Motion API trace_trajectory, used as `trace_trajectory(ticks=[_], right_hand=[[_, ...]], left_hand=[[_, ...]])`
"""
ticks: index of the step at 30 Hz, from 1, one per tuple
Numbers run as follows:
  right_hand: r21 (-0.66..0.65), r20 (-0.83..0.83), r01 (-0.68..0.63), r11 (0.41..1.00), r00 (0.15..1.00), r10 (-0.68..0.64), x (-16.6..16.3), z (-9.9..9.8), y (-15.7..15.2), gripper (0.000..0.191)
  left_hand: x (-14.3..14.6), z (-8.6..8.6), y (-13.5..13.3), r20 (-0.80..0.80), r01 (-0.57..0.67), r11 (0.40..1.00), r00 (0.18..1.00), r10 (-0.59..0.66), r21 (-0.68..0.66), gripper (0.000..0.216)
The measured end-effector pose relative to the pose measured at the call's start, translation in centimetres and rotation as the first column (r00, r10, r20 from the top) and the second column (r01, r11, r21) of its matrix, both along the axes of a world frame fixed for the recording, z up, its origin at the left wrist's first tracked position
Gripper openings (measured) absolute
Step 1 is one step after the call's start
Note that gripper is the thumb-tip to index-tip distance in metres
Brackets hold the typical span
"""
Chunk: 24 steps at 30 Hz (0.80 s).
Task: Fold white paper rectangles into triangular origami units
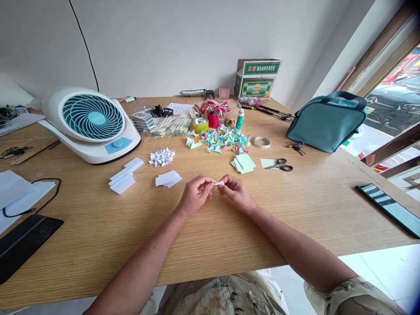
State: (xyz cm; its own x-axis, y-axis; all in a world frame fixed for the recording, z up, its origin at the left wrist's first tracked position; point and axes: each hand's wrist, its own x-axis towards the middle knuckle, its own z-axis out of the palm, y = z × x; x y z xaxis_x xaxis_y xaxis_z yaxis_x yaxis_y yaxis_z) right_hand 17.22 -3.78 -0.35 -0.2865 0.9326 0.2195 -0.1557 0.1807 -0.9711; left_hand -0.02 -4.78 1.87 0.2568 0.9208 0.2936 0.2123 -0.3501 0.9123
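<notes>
Plain wall [164, 48] behind, wood worktop [131, 245] before us. Our left hand [194, 195] and right hand [238, 194] sit close together, both pinching one small white paper [219, 183] over the worktop, on our side of the colored folds [226, 139]. White slips [168, 178] and white folds [162, 157] lie to our left; green slips [244, 163] and scissors [280, 165] to our right. Fan [95, 117] stands farther left, bag [323, 124] farther right.

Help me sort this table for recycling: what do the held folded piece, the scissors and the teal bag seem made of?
Folded piece: matte white, apparently paper, by its thin edges. Scissors: grey blades, probably metal; dark handles, likely plastic. Teal bag: smooth with a soft sheen, perhaps faux leather or coated fabric.
</notes>
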Motion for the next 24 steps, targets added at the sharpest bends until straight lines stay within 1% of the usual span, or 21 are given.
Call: trace_trajectory(ticks=[3, 6, 8, 9, 11, 14, 16, 19, 24], right_hand=[[-0.013, 0.037, 0.023, 1.000, 0.999, -0.023, -0.14, 0.20, -0.12, 0.038], [-0.029, 0.068, 0.047, 0.998, 0.997, -0.045, -0.32, 0.32, -0.20, 0.041], [-0.029, 0.073, 0.049, 0.998, 0.996, -0.047, -0.41, 0.26, -0.19, 0.040], [-0.027, 0.077, 0.048, 0.998, 0.996, -0.046, -0.43, 0.20, -0.18, 0.040], [-0.026, 0.088, 0.052, 0.998, 0.995, -0.050, -0.45, 0.05, -0.14, 0.040], [-0.038, 0.101, 0.071, 0.997, 0.993, -0.066, -0.44, -0.06, -0.14, 0.039], [-0.044, 0.103, 0.081, 0.996, 0.992, -0.076, -0.42, -0.02, -0.17, 0.040], [-0.034, 0.101, 0.079, 0.996, 0.992, -0.075, -0.39, 0.09, -0.22, 0.040], [-0.043, 0.081, 0.064, 0.997, 0.995, -0.060, -0.58, 0.00, -0.22, 0.040]], left_hand=[[0.11, -0.25, -0.02, -0.011, -0.032, 0.999, 0.999, 0.032, 0.003, 0.019], [0.17, -0.30, 0.04, -0.052, -0.061, 0.998, 0.997, 0.062, 0.017, 0.020], [0.19, -0.24, 0.10, -0.044, -0.063, 0.998, 0.997, 0.063, 0.001, 0.021], [0.20, -0.20, 0.12, -0.027, -0.057, 0.998, 0.998, 0.056, -0.027, 0.021], [0.24, -0.10, 0.16, 0.037, -0.026, 0.991, 0.999, 0.031, -0.130, 0.024], [0.36, 0.02, 0.14, 0.182, 0.060, 0.949, 0.983, -0.003, -0.310, 0.030], [0.50, -0.01, 0.10, 0.252, 0.101, 0.924, 0.968, -0.005, -0.369, 0.032], [0.77, -0.36, 0.07, 0.274, 0.101, 0.924, 0.962, 0.004, -0.368, 0.032], [0.90, -0.97, 0.23, 0.252, 0.039, 0.948, 0.967, 0.044, -0.316, 0.028]])
